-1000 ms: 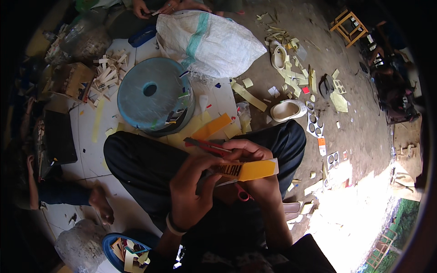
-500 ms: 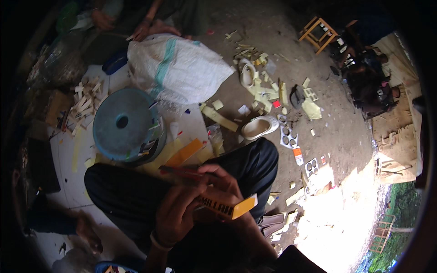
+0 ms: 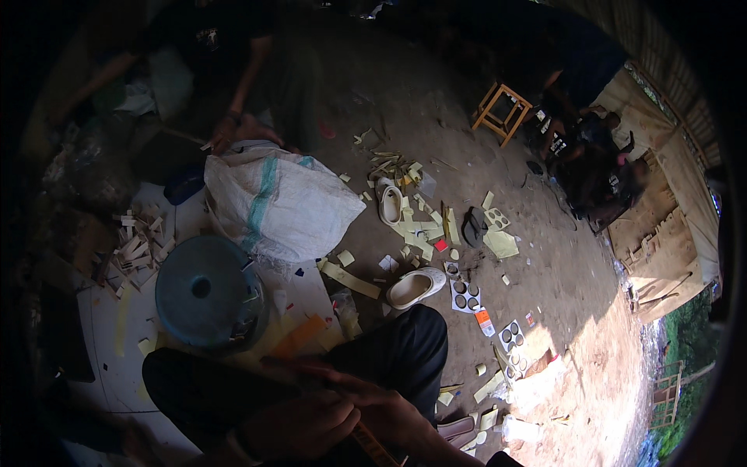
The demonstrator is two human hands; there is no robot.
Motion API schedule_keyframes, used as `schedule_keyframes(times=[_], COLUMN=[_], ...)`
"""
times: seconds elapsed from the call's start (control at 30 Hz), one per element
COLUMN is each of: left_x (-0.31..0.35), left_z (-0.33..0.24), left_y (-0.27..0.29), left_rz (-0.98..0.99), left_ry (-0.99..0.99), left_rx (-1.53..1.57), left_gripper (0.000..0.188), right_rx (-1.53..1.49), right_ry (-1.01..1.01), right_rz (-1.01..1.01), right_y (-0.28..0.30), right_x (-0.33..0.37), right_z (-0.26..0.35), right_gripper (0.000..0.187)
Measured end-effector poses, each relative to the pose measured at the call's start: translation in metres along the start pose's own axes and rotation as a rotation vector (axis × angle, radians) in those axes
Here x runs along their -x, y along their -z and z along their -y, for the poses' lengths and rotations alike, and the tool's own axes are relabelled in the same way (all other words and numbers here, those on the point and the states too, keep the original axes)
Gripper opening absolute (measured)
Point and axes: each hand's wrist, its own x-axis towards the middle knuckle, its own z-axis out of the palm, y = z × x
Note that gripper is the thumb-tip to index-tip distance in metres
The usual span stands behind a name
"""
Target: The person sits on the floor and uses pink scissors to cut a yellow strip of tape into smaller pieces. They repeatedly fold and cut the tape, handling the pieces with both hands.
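Note:
Over my lap both hands are close together, dim in shadow. My left hand (image 3: 303,424), with a band at its wrist, is closed with its fingers pinched on a small orange printed cardboard box (image 3: 375,447). My right hand (image 3: 385,405) is wrapped against the same box from the other side. Only a strip of the box shows below the hands. Beyond the fingers a thin reddish piece (image 3: 292,364) sticks out to the left; its kind and which hand holds it are unclear. An orange sheet (image 3: 302,336) lies just past my knees.
A round blue-grey drum (image 3: 187,300) stands ahead on the left, near a pile of small pale pieces (image 3: 140,249). A white sack (image 3: 288,202) lies farther off, by a seated person's hand (image 3: 233,132). Pale clogs (image 3: 415,288), cardboard scraps (image 3: 350,279) and a wooden stool (image 3: 502,115) are rightward.
The view has tilted up, so my hands and the box sit lower in the picture and more of the far side shows. The box's bright end has dropped toward the lower edge.

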Motion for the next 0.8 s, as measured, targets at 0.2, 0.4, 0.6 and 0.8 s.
schedule_keyframes(times=[0.2,0.4,0.6,0.8], left_x=[0.004,0.011,-0.002,-0.006], left_z=[0.002,-0.008,-0.012,-0.002], left_y=[-0.009,-0.021,-0.030,-0.014], left_rz=[0.247,-0.037,-0.087,-0.073], left_ry=[0.097,-0.017,0.163,0.337], left_rx=[0.338,0.261,0.459,0.625], left_gripper=[0.021,0.021,0.022,0.025], right_rx=[-0.144,-0.147,0.204,0.308], right_ry=[0.089,0.113,0.205,0.371], right_rz=[0.323,0.196,0.126,0.209], right_y=[0.008,0.033,0.051,0.042], right_x=[0.012,0.007,0.017,0.008], right_z=[-0.007,-0.027,-0.008,-0.002], right_gripper=[0.059,0.047,0.043,0.041])
